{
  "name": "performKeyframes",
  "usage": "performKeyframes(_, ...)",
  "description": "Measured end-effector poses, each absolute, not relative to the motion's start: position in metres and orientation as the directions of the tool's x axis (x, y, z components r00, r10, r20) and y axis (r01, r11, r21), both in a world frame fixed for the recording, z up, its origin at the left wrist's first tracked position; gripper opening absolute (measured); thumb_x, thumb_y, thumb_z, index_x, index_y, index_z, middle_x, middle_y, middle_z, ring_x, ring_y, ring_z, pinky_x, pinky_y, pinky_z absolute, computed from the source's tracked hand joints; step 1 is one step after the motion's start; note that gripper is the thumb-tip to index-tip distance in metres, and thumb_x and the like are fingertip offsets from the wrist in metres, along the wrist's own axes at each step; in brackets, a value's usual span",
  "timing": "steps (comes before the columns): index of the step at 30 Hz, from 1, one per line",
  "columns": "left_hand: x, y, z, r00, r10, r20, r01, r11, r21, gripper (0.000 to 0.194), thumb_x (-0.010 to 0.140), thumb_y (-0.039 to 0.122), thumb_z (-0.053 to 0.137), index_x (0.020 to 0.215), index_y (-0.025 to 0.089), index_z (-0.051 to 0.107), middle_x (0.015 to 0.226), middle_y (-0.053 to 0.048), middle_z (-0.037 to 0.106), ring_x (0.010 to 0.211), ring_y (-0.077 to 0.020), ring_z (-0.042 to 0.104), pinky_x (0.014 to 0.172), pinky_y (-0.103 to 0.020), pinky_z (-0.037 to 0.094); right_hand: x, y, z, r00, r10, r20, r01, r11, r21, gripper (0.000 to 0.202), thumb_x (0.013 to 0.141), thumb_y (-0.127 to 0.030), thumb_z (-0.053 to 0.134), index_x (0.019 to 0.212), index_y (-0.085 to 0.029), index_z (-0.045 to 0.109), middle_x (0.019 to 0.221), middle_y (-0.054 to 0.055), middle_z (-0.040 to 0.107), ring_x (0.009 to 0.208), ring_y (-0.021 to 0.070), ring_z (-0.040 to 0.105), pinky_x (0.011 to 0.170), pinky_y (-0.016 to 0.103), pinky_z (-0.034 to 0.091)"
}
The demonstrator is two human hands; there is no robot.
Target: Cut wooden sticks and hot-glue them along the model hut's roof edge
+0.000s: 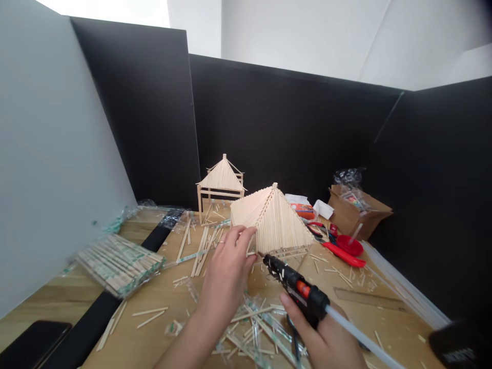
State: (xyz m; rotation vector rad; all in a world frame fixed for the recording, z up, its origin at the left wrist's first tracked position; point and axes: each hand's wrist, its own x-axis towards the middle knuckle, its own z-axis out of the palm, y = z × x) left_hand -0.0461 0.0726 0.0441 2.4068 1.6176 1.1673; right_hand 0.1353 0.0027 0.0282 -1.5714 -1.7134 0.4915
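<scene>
A model pavilion (284, 220) of thin wooden sticks, with a steep slatted roof, stands on the table in the middle. My left hand (232, 261) is closed on its lower front-left corner, thumb and fingers at the roof edge; the exact grip is partly hidden. In my right hand (326, 333) is a black hot glue gun (288, 279), a long clear glue stick (361, 335) running out of its back. The gun's nozzle points at that same corner, close to my left fingertips. Behind, a second stick pavilion (223, 179) has open posts and a partly slatted roof.
Packed chopsticks (119, 264) lie at the left above a phone (34, 341). Loose sticks and wrappers (253, 328) litter the front. To the right are red-handled pliers (342, 253), a red dish (349, 245), a cardboard box (361, 207), a ruler (369, 299) and spare glue sticks (407, 287). Black panels surround the table.
</scene>
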Motion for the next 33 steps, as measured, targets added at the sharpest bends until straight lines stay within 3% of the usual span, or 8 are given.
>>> performKeyframes(5,-0.048,0.072,0.045,0.197,0.812,0.549,0.798,-0.458,0.391,0.055,0.081,0.007,0.068,0.125,0.028,0.041,0.127,-0.006,0.055,0.112,-0.0279,0.059,0.086,-0.043,0.053,0.145,-0.005,0.025,0.054,0.971,0.233,0.658,0.141,-0.740,0.045,0.086,-0.061,0.051,0.084,-0.020,0.070,0.078,0.005,0.076,0.075,0.0234,0.072,0.068,0.025,0.055)
performKeyframes(10,-0.048,0.071,0.044,0.198,0.809,0.553,0.816,-0.449,0.365,0.054,0.083,0.010,0.067,0.126,0.029,0.040,0.128,-0.008,0.055,0.111,-0.0288,0.060,0.086,-0.044,0.053,0.181,-0.009,0.013,0.270,0.945,0.185,0.645,-0.034,-0.763,0.050,0.081,-0.063,0.054,0.091,-0.019,0.074,0.087,0.007,0.078,0.086,0.0257,0.073,0.069,0.024,0.057)
performKeyframes(12,-0.049,0.072,0.044,0.202,0.801,0.564,0.821,-0.453,0.349,0.051,0.084,0.013,0.067,0.125,0.028,0.041,0.128,-0.009,0.055,0.112,-0.0290,0.060,0.085,-0.043,0.053,0.207,-0.002,0.004,0.360,0.919,0.163,0.642,-0.116,-0.758,0.054,0.078,-0.066,0.054,0.088,-0.017,0.074,0.082,0.008,0.077,0.083,0.0276,0.073,0.069,0.027,0.057)
performKeyframes(14,-0.049,0.072,0.043,0.207,0.791,0.576,0.824,-0.458,0.333,0.046,0.085,0.014,0.065,0.124,0.027,0.043,0.127,-0.009,0.055,0.112,-0.0290,0.059,0.086,-0.043,0.052,0.239,0.010,-0.007,0.441,0.884,0.154,0.654,-0.199,-0.730,0.058,0.076,-0.068,0.053,0.086,-0.015,0.074,0.076,0.009,0.076,0.080,0.0304,0.072,0.069,0.033,0.057)
performKeyframes(19,-0.047,0.073,0.045,0.203,0.789,0.579,0.845,-0.440,0.304,0.049,0.084,0.011,0.063,0.127,0.025,0.044,0.123,-0.010,0.057,0.108,-0.0291,0.060,0.088,-0.045,0.051,0.320,0.034,-0.049,0.516,0.838,0.177,0.680,-0.274,-0.680,0.061,0.076,-0.061,0.053,0.108,-0.011,0.070,0.095,0.012,0.076,0.098,0.0346,0.068,0.083,0.037,0.053)
performKeyframes(22,-0.044,0.072,0.046,0.185,0.797,0.574,0.865,-0.410,0.290,0.055,0.084,0.009,0.061,0.132,0.025,0.041,0.122,-0.010,0.056,0.105,-0.0295,0.059,0.086,-0.045,0.052,0.352,0.035,-0.078,0.557,0.820,0.133,0.672,-0.351,-0.653,0.057,0.076,-0.057,0.053,0.103,-0.010,0.072,0.091,0.015,0.076,0.096,0.0362,0.069,0.077,0.038,0.053)
performKeyframes(28,-0.044,0.072,0.049,0.180,0.812,0.555,0.870,-0.395,0.295,0.060,0.084,0.011,0.062,0.138,0.024,0.039,0.122,-0.011,0.056,0.107,-0.0298,0.060,0.084,-0.044,0.053,0.369,0.030,-0.105,0.590,0.805,0.064,0.684,-0.456,-0.570,0.061,0.075,-0.066,0.052,0.101,-0.014,0.070,0.085,0.015,0.074,0.088,0.0373,0.070,0.071,0.039,0.051)
performKeyframes(33,-0.048,0.072,0.051,0.188,0.815,0.548,0.868,-0.399,0.296,0.059,0.085,0.013,0.063,0.138,0.024,0.040,0.123,-0.010,0.057,0.106,-0.0289,0.061,0.079,-0.040,0.053,0.353,0.008,-0.098,0.678,0.715,0.169,0.693,-0.546,-0.471,0.072,0.074,-0.073,0.049,0.107,-0.010,0.059,0.093,0.021,0.067,0.087,0.0386,0.064,0.070,0.043,0.048)
